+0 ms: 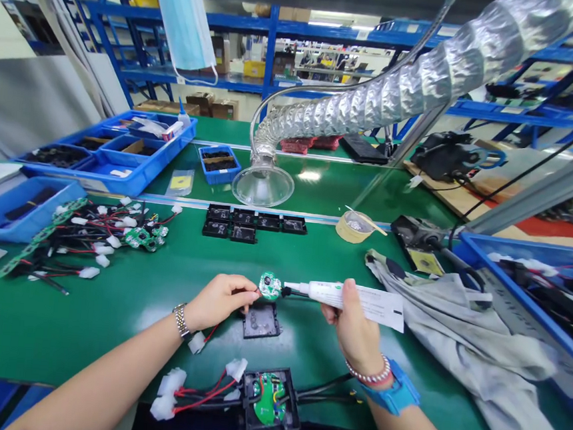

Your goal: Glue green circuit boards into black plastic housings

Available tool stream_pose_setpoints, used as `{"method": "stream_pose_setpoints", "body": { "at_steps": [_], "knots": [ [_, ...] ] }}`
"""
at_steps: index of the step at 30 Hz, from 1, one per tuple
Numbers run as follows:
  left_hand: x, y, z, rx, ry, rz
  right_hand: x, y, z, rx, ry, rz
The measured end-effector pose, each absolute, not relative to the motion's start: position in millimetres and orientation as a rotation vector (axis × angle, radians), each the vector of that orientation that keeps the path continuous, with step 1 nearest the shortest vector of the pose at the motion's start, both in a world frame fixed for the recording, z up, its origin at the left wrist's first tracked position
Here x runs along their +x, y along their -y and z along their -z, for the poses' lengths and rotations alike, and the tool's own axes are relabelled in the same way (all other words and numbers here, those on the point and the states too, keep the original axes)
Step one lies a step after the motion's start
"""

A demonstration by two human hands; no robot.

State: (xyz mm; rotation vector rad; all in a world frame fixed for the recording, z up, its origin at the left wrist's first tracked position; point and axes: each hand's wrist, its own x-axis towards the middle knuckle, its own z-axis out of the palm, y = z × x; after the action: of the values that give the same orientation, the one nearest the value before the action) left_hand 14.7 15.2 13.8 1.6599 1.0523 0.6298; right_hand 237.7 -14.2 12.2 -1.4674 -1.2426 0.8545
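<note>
Plugs (164,406) of white plastic sit nearest us on the left, and their wires (214,405) run into an open black box (292,413) with a green board (266,404) inside. The box is right by the near edge of the bench (129,342), so a bump from an arm could tip it off.

A bit farther in, a flat black case (262,322) lies open in the middle. Just past it, our left hand (221,303) pinches the left side of a small round circuit board (270,284), thumb and finger closed on it. Our right hand (358,338) is wrapped around a white tube (327,292), its nozzle (301,288) facing the circuit board. We can't tell if the tip touches. If we squeeze too hard, too much could come out and make a mess. If our pinch is loose, the circuit board could slip or turn.

To the right, a grey cloth (460,344) lies near our wrist and could catch on it. To the left, a messy wire pile (100,249) could tangle if we tug one piece.

Farther back are six small black cases (243,216), then a round tub (352,233) with a stick (369,221) across its top, which a knock could drop. Beyond hangs a clear hood (263,187) on a silver hose (336,109), with blue shelves (247,86) farthest.
</note>
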Motion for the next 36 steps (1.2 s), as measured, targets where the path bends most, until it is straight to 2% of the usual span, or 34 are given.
{"method": "stream_pose_setpoints", "body": {
  "at_steps": [6,36],
  "knots": [
    [12.6,-14.6,-6.1,1.479,-1.005,-0.627,231.9,13.7,-12.9,-1.561,1.298,-0.792],
    [11.1,-14.2,-8.4,1.571,-0.996,-0.662,231.3,12.9,-19.3,-1.651,1.378,-0.742]
  ]
}}
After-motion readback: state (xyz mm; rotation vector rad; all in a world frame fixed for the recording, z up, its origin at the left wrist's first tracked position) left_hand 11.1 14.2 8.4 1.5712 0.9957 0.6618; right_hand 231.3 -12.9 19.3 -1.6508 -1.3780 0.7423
